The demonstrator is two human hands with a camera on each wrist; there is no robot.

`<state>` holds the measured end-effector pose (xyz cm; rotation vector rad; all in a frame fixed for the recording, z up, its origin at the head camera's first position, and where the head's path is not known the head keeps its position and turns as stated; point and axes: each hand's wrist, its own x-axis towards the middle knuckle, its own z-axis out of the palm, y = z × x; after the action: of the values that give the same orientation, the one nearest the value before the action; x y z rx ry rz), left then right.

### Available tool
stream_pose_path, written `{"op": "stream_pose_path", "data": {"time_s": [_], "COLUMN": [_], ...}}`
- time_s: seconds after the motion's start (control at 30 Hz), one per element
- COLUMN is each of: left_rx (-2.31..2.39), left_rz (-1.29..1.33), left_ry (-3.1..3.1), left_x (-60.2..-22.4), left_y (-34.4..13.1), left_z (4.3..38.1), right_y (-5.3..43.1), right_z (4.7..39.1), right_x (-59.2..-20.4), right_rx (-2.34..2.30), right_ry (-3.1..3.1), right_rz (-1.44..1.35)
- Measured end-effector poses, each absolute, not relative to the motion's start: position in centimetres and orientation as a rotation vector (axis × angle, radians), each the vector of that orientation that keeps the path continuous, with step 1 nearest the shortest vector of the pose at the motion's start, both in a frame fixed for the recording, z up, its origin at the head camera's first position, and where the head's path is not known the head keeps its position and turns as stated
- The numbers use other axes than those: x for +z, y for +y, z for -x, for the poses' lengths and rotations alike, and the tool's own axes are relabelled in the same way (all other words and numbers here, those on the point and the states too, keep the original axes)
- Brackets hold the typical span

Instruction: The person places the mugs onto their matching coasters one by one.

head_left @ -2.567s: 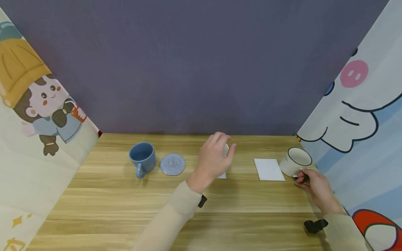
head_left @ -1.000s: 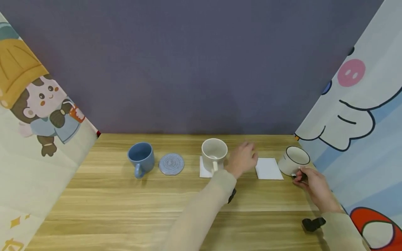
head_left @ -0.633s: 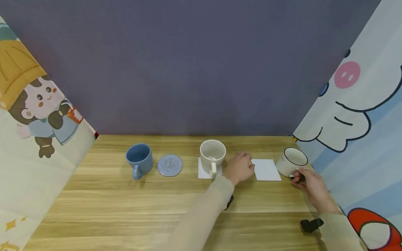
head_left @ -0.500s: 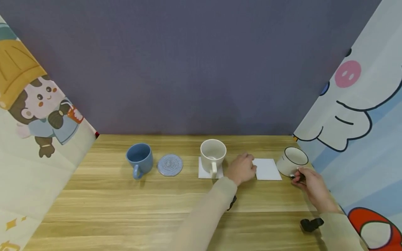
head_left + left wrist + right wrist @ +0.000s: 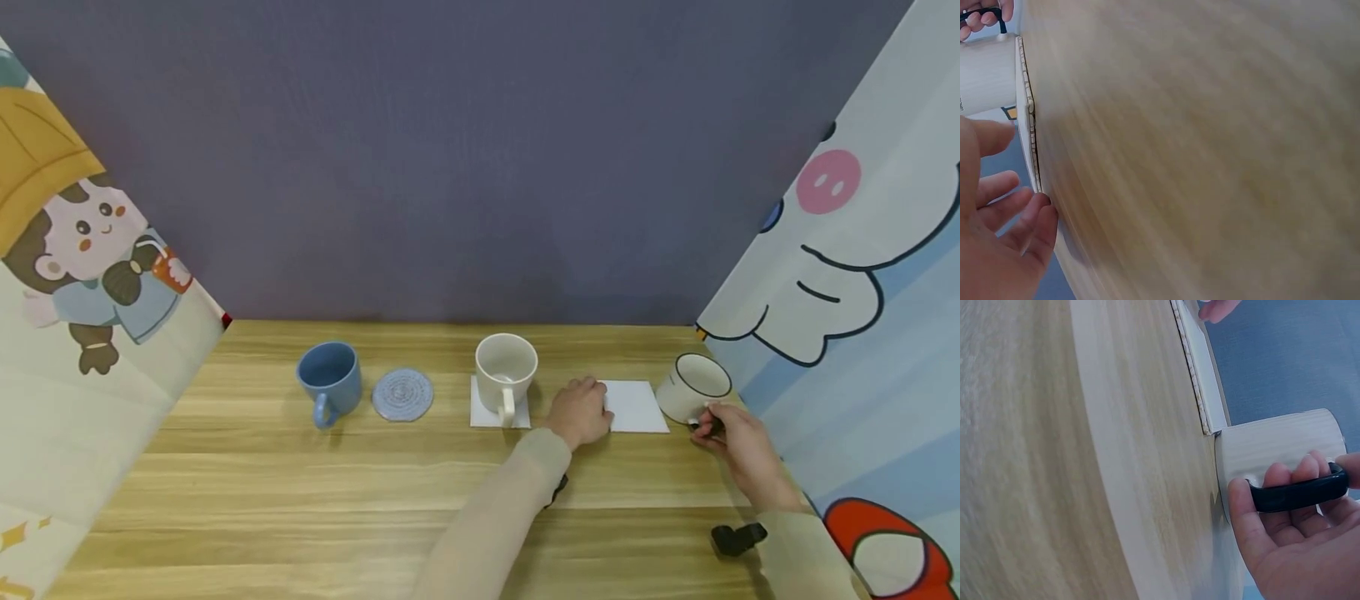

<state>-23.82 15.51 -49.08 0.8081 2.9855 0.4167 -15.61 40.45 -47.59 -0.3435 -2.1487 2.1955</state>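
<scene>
My left hand (image 5: 580, 414) is low at the left edge of a white square coaster (image 5: 637, 408) on the table. In the left wrist view its fingertips touch the end of the coaster (image 5: 1024, 131), the thumb (image 5: 994, 137) standing apart from them. At the coaster's right side stands a white enamel mug (image 5: 677, 403) with a black rim. My right hand (image 5: 742, 450) grips its black handle (image 5: 1300, 494), fingers curled through and around it. The right wrist view shows the mug's base close beside the coaster's corner.
Left of my left hand, a cream mug (image 5: 497, 382) stands on another white square coaster (image 5: 478, 414). Farther left are a round blue-grey coaster (image 5: 402, 395) and a blue mug (image 5: 332, 390). A dark panel (image 5: 465, 167) closes the table's back; printed cloths hang at both sides.
My left hand has left the cream mug, moved right and lowered to the left edge of the right-hand white coaster. My right hand keeps holding the enamel mug's handle in place.
</scene>
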Motion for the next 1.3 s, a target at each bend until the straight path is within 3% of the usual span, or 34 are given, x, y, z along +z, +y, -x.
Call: {"op": "stream_pose_path", "data": {"time_s": [0.4, 1.3], "left_rx": [0.180, 0.223], "left_rz": [-0.840, -0.818], "left_ry": [2.973, 2.960], "left_x": [-49.5, -49.2], "left_y": [15.7, 15.8], "left_z": [23.4, 23.2], "right_y": [40.1, 39.2], "right_z": [15.5, 14.6], "right_x": [-48.1, -47.6], "right_rx": [2.169, 2.318], "right_ry": [-2.144, -1.862], "right_rz": [0.350, 0.334]}}
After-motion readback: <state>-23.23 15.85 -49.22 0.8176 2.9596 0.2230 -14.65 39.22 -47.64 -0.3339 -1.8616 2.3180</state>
